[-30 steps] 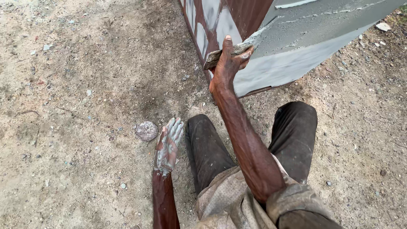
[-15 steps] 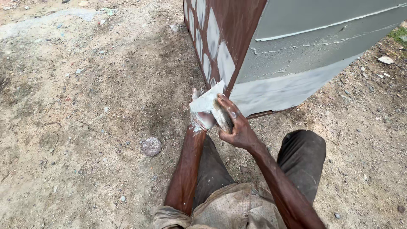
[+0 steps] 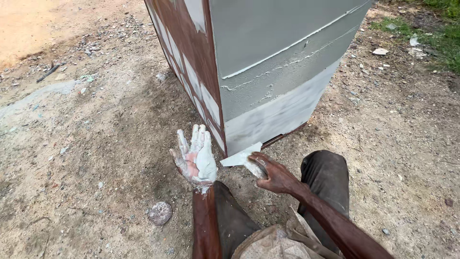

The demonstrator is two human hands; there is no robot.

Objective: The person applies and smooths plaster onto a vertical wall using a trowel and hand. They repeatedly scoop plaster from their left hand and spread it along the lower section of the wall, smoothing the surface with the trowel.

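2 hands work beside a grey metal box [image 3: 287, 72]: right hand [image 3: 273, 175] fingers grip a putty blade [image 3: 239, 157], putty-coated left hand [image 3: 195, 156] spread open.

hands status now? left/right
Left hand: open, fingers spread, coated in grey putty, holding nothing.
Right hand: closed on flat putty-smeared metal scraper blade.

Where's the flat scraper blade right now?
In the right hand, low in the head view, its blade beside the grey metal box's bottom corner.

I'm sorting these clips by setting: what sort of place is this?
Likely an outdoor work yard: bare dirt ground with stones, grass at the edge, and a large metal box being coated with grey filler.
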